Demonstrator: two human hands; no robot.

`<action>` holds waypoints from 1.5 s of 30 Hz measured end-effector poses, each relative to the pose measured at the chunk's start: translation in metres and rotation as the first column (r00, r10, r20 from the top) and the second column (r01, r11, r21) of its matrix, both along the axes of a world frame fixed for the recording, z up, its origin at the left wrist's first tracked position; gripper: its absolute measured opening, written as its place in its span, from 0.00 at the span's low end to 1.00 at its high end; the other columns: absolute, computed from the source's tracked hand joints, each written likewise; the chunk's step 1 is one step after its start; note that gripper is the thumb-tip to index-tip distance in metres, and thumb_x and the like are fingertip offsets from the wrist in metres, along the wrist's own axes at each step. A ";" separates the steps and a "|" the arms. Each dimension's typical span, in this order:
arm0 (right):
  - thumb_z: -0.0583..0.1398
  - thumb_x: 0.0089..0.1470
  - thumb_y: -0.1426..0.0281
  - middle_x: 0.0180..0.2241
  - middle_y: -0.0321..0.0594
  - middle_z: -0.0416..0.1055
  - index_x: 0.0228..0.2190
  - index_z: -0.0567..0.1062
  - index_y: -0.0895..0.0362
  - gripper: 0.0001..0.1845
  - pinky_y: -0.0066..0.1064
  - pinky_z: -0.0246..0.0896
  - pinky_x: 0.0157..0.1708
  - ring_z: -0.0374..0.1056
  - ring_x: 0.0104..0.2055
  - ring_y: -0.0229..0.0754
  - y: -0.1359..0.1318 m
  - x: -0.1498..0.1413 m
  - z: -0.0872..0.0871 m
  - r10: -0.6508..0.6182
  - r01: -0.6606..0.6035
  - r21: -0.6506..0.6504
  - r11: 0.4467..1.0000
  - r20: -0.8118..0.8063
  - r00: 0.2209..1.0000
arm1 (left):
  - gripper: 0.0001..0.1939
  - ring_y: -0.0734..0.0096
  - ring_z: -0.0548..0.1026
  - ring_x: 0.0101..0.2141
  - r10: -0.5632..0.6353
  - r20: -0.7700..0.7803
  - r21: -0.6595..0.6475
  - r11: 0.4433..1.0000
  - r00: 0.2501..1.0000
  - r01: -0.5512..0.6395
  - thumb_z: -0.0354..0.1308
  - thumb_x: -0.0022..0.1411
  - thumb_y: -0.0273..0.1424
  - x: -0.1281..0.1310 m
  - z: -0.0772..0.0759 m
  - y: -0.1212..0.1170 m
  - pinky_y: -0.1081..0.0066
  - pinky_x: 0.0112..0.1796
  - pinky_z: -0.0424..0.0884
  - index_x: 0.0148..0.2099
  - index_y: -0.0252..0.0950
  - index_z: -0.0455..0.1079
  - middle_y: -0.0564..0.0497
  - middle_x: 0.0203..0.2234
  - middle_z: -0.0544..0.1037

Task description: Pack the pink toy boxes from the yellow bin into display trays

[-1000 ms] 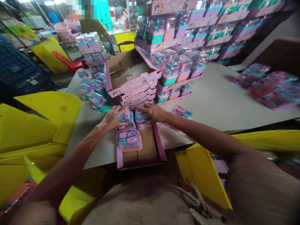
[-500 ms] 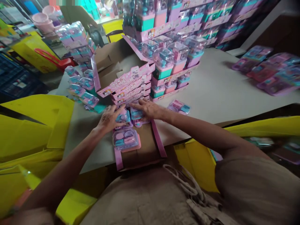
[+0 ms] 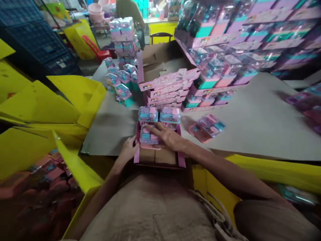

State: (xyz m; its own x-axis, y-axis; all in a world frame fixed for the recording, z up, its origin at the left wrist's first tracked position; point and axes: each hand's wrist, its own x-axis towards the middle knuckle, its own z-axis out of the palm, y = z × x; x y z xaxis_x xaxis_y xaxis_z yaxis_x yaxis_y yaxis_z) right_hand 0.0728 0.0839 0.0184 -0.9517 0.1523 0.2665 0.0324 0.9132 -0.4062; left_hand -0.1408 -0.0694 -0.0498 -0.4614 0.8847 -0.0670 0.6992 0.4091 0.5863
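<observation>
A pink-edged cardboard tray (image 3: 182,160) lies at the table's front edge. Two clear plastic cases with blue and pink parts, a left case (image 3: 147,113) and a right case (image 3: 170,114), stand at its far end. Nearer to me is another clear plastic case (image 3: 147,136) with a pink base. My right hand (image 3: 170,136) reaches over this case from the right, fingers along its far side and thumb by its near side. At the tray's left wall, my left hand (image 3: 129,149) is closed on the edge; its fingertips are partly hidden.
Pink printed trays (image 3: 168,90) are stacked behind. Filled display trays (image 3: 218,83) rise to the right, with a loose plastic case (image 3: 208,127) before them. More cases (image 3: 122,90) are at the left. Yellow bins (image 3: 75,97) flank the table. A person (image 3: 130,13) is in the background.
My left hand has moved from the far cases to the tray's left wall. My right hand has come back onto the nearer case, which now sits closer to the far row. The view has turned left.
</observation>
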 end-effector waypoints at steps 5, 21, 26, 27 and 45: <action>0.67 0.64 0.62 0.62 0.55 0.61 0.77 0.46 0.47 0.52 0.59 0.68 0.62 0.64 0.64 0.60 0.025 -0.004 -0.012 0.037 -0.039 -0.087 0.995 -0.022 0.999 | 0.23 0.57 0.80 0.46 0.054 -0.051 -0.056 0.997 0.997 -0.057 0.54 0.67 0.25 0.023 -0.005 0.001 0.65 0.46 0.72 0.63 0.36 0.74 0.41 0.46 0.82; 0.68 0.62 0.64 0.43 0.50 0.79 0.71 0.55 0.58 0.45 0.46 0.76 0.43 0.79 0.43 0.56 -0.018 -0.003 -0.040 -0.471 0.472 -0.209 0.856 0.059 0.880 | 0.11 0.63 0.76 0.35 0.029 -0.072 -0.075 0.997 0.997 -0.034 0.56 0.65 0.24 0.022 0.010 0.004 0.68 0.37 0.63 0.45 0.37 0.78 0.45 0.35 0.81; 0.71 0.60 0.61 0.42 0.47 0.81 0.73 0.52 0.57 0.51 0.40 0.74 0.44 0.80 0.43 0.53 -0.018 0.006 -0.042 -0.478 0.473 -0.264 0.841 0.047 0.877 | 0.11 0.65 0.75 0.32 0.016 0.057 -0.017 1.000 0.998 -0.015 0.57 0.61 0.30 0.010 0.011 -0.003 0.68 0.37 0.68 0.43 0.36 0.78 0.48 0.32 0.79; 0.70 0.60 0.58 0.45 0.49 0.80 0.73 0.53 0.56 0.51 0.42 0.74 0.47 0.79 0.46 0.54 -0.008 0.021 -0.033 -0.492 0.481 -0.199 0.854 -0.008 0.871 | 0.15 0.65 0.75 0.31 0.034 0.112 0.033 0.999 0.993 -0.038 0.60 0.59 0.34 0.004 0.016 -0.008 0.67 0.37 0.70 0.47 0.35 0.79 0.49 0.31 0.79; 0.63 0.62 0.43 0.63 0.56 0.70 0.77 0.46 0.50 0.55 0.57 0.76 0.54 0.73 0.61 0.63 -0.022 0.170 0.065 -0.623 0.586 -0.398 0.706 0.044 0.781 | 0.37 0.46 0.77 0.58 -0.229 0.971 0.229 0.973 -0.072 0.001 0.78 0.48 0.53 0.161 0.062 0.054 0.52 0.60 0.73 0.56 0.39 0.79 0.40 0.54 0.82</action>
